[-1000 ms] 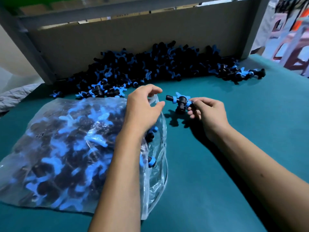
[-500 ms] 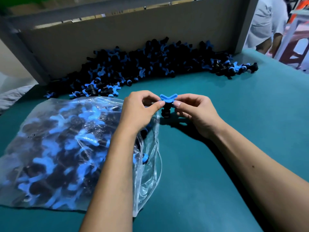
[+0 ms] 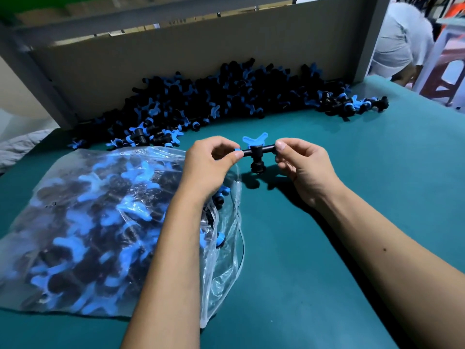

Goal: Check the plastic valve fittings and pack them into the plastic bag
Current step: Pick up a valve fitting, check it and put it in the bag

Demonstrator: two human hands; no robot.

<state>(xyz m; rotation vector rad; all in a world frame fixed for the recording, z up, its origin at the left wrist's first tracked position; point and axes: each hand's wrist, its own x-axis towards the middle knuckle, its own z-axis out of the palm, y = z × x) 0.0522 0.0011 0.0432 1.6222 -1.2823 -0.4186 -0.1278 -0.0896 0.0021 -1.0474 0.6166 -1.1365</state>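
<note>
Nearest the person, a clear plastic bag (image 3: 83,227) is lying on its side along the left part of the green bench (image 3: 339,285), bulging with black-and-blue fittings, its open mouth facing right toward the middle of the bench. The left forearm is crossing over that mouth. Just beyond the bag's far right corner, both hands are holding a single valve fitting (image 3: 256,153) in the air above the bench: the left hand (image 3: 211,165) is pinching its blue-ringed left end between thumb and forefinger, and the right hand (image 3: 302,165) is pinching the black right end the same way. The fitting is sitting level, its blue butterfly handle pointing up and its black stub pointing down. Farther back, a long pile of loose fittings (image 3: 226,96) is banking against the grey board (image 3: 176,61) along the bench's far edge. Past the far right corner, a person in a white shirt (image 3: 400,41) is bending over.
</note>
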